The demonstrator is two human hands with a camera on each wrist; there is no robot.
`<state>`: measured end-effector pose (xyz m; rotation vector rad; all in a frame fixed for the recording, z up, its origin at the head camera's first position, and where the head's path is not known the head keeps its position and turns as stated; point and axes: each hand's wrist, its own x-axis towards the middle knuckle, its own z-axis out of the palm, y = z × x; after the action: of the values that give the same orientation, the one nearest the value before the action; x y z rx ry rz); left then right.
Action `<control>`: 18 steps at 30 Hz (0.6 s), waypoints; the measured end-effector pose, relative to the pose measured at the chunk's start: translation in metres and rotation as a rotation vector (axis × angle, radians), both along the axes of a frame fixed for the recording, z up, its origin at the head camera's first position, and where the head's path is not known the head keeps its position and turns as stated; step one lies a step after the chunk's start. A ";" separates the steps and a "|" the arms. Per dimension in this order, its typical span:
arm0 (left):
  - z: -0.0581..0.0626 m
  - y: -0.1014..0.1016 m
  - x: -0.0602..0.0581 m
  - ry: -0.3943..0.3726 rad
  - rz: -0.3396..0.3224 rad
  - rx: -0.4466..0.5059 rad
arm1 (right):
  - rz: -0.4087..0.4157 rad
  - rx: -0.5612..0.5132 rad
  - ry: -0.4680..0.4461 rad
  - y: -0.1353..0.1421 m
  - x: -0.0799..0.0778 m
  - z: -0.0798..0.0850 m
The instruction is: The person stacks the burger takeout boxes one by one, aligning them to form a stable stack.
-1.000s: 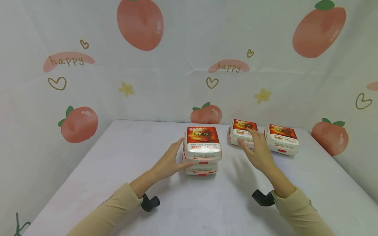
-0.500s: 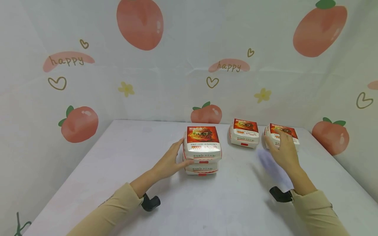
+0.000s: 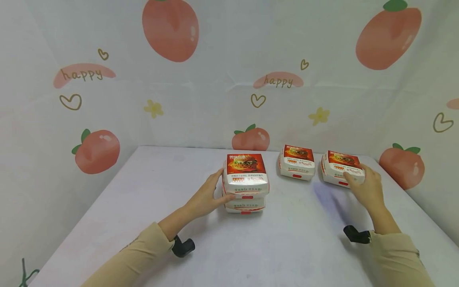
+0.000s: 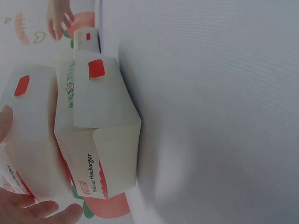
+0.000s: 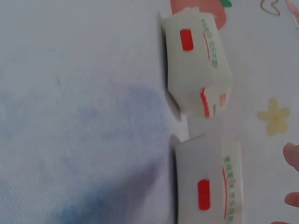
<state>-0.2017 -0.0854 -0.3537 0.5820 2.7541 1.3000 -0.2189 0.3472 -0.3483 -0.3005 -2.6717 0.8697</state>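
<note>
Two white burger boxes with red burger pictures on their lids stand stacked mid-table; these are the upper box (image 3: 245,175) and the lower box (image 3: 245,205). My left hand (image 3: 204,197) rests against the upper box's left side, thumb across its front and fingers along the side. In the left wrist view, the fingers (image 4: 39,210) lie beside the upper box. At the back right sits another burger box (image 3: 340,169). My right hand (image 3: 367,189) is at its front right corner, thumb in front and fingers by the right side. Whether they touch it cannot be told.
One more burger box (image 3: 297,163) stands at the back, left of the box by my right hand, with a narrow gap between. A white cloth (image 3: 165,175) covers the table. Behind it hangs a printed curtain (image 3: 215,79).
My right hand has moved right, from in front of the two back boxes, across the right one, to its right corner. My left hand and the boxes have stayed put.
</note>
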 end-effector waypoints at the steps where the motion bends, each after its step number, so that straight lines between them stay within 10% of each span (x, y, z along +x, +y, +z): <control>1: 0.000 0.000 0.000 -0.003 0.000 0.002 | -0.002 -0.004 -0.006 0.003 -0.001 -0.002; 18: -0.001 0.001 0.000 -0.029 0.007 0.010 | 0.033 -0.133 -0.141 0.029 -0.020 -0.019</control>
<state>-0.2016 -0.0844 -0.3543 0.5506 2.7310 1.3132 -0.2388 0.3765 -0.3672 -0.3614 -2.7589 1.0771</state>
